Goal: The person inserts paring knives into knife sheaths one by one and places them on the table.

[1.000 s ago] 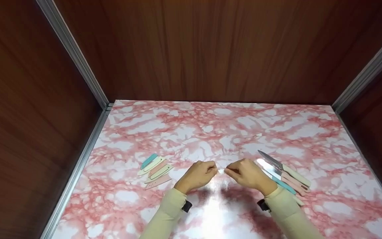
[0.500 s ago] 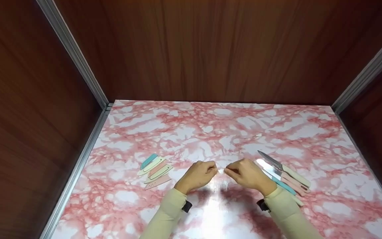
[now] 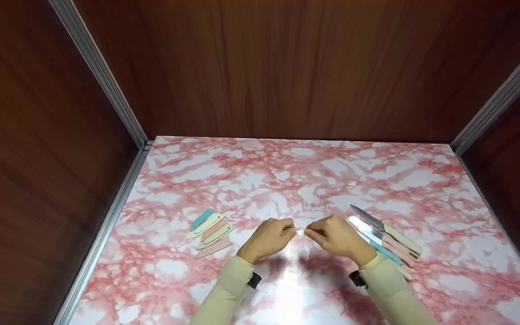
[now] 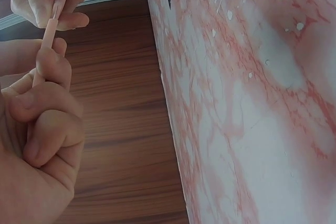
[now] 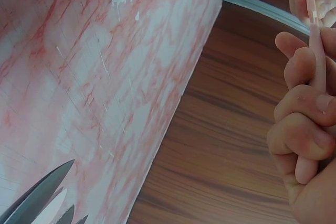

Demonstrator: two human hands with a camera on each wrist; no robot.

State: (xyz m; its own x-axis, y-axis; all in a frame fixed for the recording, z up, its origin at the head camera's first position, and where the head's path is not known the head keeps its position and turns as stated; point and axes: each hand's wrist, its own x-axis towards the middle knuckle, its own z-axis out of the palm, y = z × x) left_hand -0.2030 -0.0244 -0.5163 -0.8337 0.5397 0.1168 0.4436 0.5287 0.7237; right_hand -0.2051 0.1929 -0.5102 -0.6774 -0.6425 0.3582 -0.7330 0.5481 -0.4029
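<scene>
My left hand (image 3: pixel 269 237) and right hand (image 3: pixel 341 239) face each other above the table's middle, fingertips slightly apart. The left fingers curl around a slim pink sheath (image 4: pixel 49 34), seen edge-on. In my right hand I grip a knife by its pink handle (image 5: pixel 316 61), whose rounded end shows below the fingers. A short pale stretch of blade (image 3: pixel 300 232) bridges the gap and enters the sheath's mouth; the rest of it is hidden.
To the left lie several teal, cream and pink sheaths (image 3: pixel 212 234) in a row. Several knives (image 3: pixel 402 238) lie beside my right forearm, blades pointing away. The marbled table (image 3: pixel 296 171) meets brown panels (image 3: pixel 260 67) at back and sides.
Nearly nothing differs. Both hands stay in place with the knife and sheath between them, and the things on the table lie as before.
</scene>
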